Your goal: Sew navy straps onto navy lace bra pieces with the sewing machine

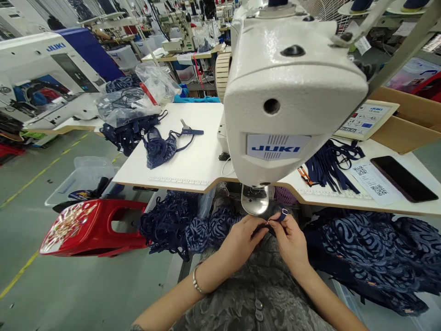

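My left hand (241, 238) and my right hand (290, 241) meet over my lap, just below the metal plate of the sewing machine (263, 101). Both are closed in a pinch. Between their fingertips is a navy bra strap (281, 216), with a small metal slider showing above my right fingers. The exact spot they pinch is mostly covered by the fingers. Patterned navy bra cups (203, 233) lie to the left of my left hand, beside a tangle of navy straps (168, 220). On the right, a pile of navy patterned bras (379, 253) spreads near my right forearm.
On the white tabletop (193, 161) lie a navy bra (161, 147), cut navy straps (332, 163), orange snips (305, 176) and a phone (403, 178). A red stool (93, 227) stands at left. The machine head overhangs my hands.
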`<act>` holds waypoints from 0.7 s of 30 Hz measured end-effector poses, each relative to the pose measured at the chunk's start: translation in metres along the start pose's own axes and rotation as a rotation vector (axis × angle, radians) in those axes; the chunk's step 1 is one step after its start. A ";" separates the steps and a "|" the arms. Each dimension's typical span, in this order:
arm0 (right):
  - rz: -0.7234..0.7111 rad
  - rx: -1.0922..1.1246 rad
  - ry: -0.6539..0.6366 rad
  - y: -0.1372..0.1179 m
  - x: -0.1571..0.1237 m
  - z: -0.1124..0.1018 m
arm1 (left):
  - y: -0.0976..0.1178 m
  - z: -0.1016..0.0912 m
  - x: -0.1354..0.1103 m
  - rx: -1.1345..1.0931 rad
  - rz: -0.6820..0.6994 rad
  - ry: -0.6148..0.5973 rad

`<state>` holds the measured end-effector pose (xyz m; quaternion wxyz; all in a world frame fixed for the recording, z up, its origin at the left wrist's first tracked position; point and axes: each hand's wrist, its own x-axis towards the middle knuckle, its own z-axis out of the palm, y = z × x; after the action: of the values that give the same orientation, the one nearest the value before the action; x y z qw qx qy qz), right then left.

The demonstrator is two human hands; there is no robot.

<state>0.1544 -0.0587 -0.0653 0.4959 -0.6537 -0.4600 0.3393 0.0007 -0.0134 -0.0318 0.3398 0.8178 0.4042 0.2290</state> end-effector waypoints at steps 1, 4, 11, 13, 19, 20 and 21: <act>-0.004 -0.019 0.003 0.001 -0.001 0.000 | 0.000 -0.001 0.000 0.007 0.017 -0.006; -0.046 -0.058 -0.018 0.003 -0.001 0.000 | 0.002 -0.003 0.000 0.024 0.016 0.001; 0.008 -0.010 -0.172 -0.004 0.009 -0.007 | 0.004 -0.002 0.003 0.079 -0.032 -0.033; 0.010 0.026 -0.177 -0.008 0.009 -0.008 | 0.004 -0.002 0.004 0.100 -0.024 -0.029; -0.008 0.125 -0.146 -0.012 0.005 -0.013 | 0.005 -0.002 0.001 0.206 0.046 0.011; -0.002 0.152 -0.185 -0.011 0.006 -0.015 | 0.005 -0.002 0.000 0.221 0.058 0.018; -0.009 0.172 -0.223 -0.011 0.007 -0.016 | 0.005 -0.002 -0.001 0.238 0.073 0.024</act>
<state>0.1686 -0.0572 -0.0499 0.4972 -0.5651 -0.4844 0.4458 0.0015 -0.0156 -0.0268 0.2267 0.8638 0.4024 0.2013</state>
